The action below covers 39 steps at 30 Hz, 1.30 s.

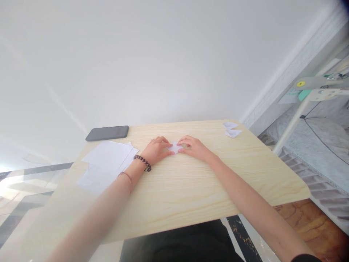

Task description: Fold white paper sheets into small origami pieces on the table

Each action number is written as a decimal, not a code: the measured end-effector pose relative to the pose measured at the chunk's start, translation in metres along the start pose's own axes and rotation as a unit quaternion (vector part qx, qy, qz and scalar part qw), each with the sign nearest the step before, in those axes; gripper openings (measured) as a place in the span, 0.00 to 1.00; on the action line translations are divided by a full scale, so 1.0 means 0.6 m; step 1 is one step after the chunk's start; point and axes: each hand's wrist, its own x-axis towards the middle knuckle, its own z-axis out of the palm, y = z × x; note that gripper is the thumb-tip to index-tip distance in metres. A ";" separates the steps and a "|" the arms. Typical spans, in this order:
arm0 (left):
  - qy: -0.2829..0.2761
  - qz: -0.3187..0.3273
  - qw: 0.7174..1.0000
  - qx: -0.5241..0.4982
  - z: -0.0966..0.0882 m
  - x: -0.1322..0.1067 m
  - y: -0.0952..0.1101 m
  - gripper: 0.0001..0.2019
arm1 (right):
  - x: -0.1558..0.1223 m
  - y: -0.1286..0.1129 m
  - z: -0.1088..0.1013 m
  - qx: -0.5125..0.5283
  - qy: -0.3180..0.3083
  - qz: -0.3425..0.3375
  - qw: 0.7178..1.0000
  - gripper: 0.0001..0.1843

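Observation:
Between my two hands, over the middle of the table, is a small piece of folded white paper (175, 147). My left hand (158, 148) pinches its left side with thumb and fingers. On the other side, my right hand (195, 147) grips the right edge the same way. The exact folds are too small to make out. A dark beaded bracelet (142, 160) and a thin band (127, 179) circle my left wrist.
White paper sheets (109, 156) lie loosely stacked left of my left arm. Behind them rests a dark phone (107, 133). Two folded paper pieces (232, 133) sit at the back right of the pale wooden table (177, 196). A white wall (163, 65) rises behind; a metal frame (293, 125) stands at right.

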 end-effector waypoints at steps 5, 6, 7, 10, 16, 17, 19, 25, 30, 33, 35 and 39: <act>0.003 -0.002 1.000 -0.001 0.000 0.000 0.003 0.22 | -0.001 0.002 0.001 0.020 0.003 0.014 1.000 0.15; 0.006 -0.004 1.000 -0.004 0.000 0.000 0.003 0.22 | -0.001 0.001 0.001 0.021 0.004 0.017 1.000 0.15; 0.009 -0.007 1.000 -0.006 0.001 0.000 0.003 0.22 | -0.002 0.001 0.001 0.023 0.006 0.020 1.000 0.15; 0.011 -0.008 1.000 -0.012 0.002 0.001 0.001 0.21 | -0.002 0.000 -0.001 0.027 0.000 0.028 0.999 0.15; 0.006 -0.010 1.000 -0.009 -0.003 0.002 0.005 0.19 | -0.004 0.000 -0.003 0.023 -0.011 0.025 0.999 0.15; 0.009 -0.008 1.000 -0.007 -0.003 0.002 0.007 0.19 | -0.004 0.002 -0.002 0.022 -0.010 0.018 1.000 0.15; 0.014 -0.004 1.000 -0.001 -0.004 0.001 0.010 0.18 | -0.004 0.005 0.000 0.018 -0.008 0.006 1.000 0.15; 0.013 0.019 0.999 0.029 -0.003 -0.002 0.011 0.17 | -0.002 0.011 0.006 -0.022 0.026 -0.006 0.999 0.13; 0.018 0.030 0.998 0.044 0.000 0.000 0.007 0.15 | -0.002 0.008 0.006 0.008 0.022 0.011 1.000 0.12; 0.027 0.018 0.999 0.031 0.001 0.000 0.007 0.14 | -0.002 0.008 0.004 0.025 0.025 0.022 0.999 0.12; 0.035 0.007 0.999 0.021 0.001 0.000 0.009 0.14 | -0.001 0.007 0.004 0.014 0.021 0.022 0.999 0.13; 0.040 0.008 0.999 0.016 0.001 0.000 0.015 0.15 | 0.005 0.001 0.008 -0.038 0.010 0.012 0.999 0.15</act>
